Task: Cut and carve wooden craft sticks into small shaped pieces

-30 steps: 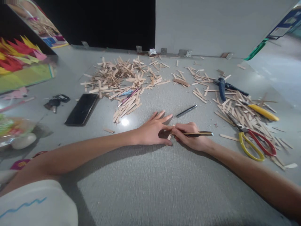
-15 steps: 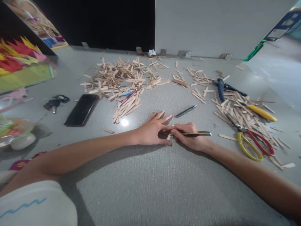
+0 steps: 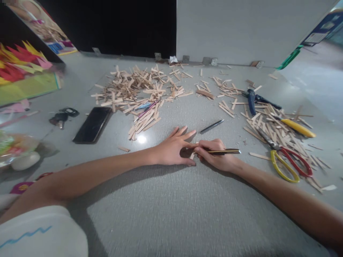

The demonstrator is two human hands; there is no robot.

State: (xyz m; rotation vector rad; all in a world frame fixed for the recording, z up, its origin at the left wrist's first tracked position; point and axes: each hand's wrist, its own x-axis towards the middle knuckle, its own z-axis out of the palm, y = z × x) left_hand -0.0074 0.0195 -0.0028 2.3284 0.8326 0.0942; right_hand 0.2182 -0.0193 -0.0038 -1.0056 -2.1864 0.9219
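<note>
My left hand (image 3: 174,148) rests on the grey table with its fingers spread. Between its thumb and index fingertip lies a small piece of wooden craft stick (image 3: 192,155), held against the tabletop and partly covered by the fingers. My right hand (image 3: 214,155) is closed in a writing grip around a slim black-and-gold pen (image 3: 226,152). The pen's rear end points right, and its tip is hidden by my fingers at the stick. Just beyond the hands lies another dark pen (image 3: 211,126).
Loose craft sticks (image 3: 136,85) are heaped at the back, more at the right. Scissors (image 3: 285,162), a yellow-handled tool (image 3: 298,127) and dark-blue-handled cutters (image 3: 252,101) lie right. A phone (image 3: 93,125) and keys (image 3: 63,117) lie left. Upright panels (image 3: 241,32) stand behind.
Hardly anything differs. Both hands, the pen and the stick piece stay in the same place.
</note>
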